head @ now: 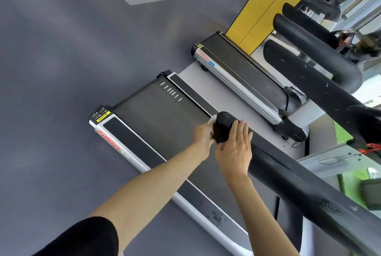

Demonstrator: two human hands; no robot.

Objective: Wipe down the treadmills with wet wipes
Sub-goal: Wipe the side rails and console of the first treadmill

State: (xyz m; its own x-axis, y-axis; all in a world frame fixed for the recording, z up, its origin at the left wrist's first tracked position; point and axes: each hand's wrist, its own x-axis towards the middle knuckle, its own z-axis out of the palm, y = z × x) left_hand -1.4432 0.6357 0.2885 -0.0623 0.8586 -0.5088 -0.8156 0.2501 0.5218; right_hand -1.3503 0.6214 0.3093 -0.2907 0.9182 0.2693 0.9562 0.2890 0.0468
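My left hand (pixel 203 135) clamps the wet wipe (pixel 212 121) onto the handrail end (pixel 225 124), right hand (pixel 235 150) flat, fingers straight, just beside: rub right round

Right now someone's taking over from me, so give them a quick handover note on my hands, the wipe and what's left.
Left hand holds the wet wipe against the end cap of the near treadmill's handrail.
Right hand rests flat on top of that end, fingers straight.
Done: cannot tell beyond this end cap.
Left: probably the rest of the handrail, speckled nearer you, and the second treadmill beyond.
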